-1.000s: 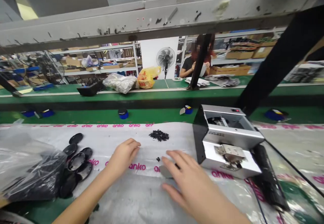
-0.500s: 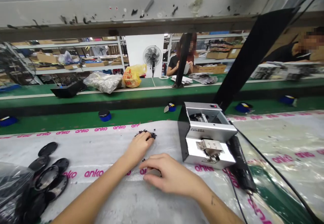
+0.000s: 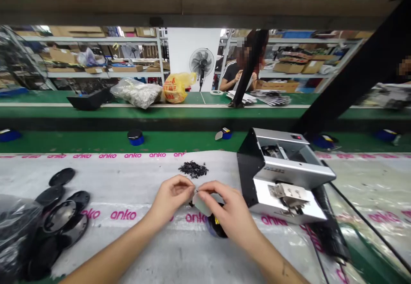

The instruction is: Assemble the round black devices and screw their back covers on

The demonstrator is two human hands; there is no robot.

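My left hand [image 3: 175, 194] is closed in a pinch beside my right; what lies between its fingertips is too small to make out. My right hand [image 3: 227, 207] grips a light grey, rounded flap [image 3: 202, 206] between thumb and fingers. Under that hand, partly hidden, is a round blue-and-black case [image 3: 216, 228] with a bit of yellow on it. Just beyond both hands lies a heap of small black pieces [image 3: 193, 169] on the plastic-covered table [image 3: 154, 249].
A grey metal machine [image 3: 289, 168] stands to the right, a black electric screwdriver [image 3: 330, 228] beside it. Black round discs [image 3: 62, 215] and a clear bag [image 3: 17, 232] are at left. Blue round cases [image 3: 135, 137] sit on the green belt behind. A person works across.
My left hand has come back from the black heap to my right hand, its fingers pinched. The grey flap and case now show at my right hand. The view has shifted.
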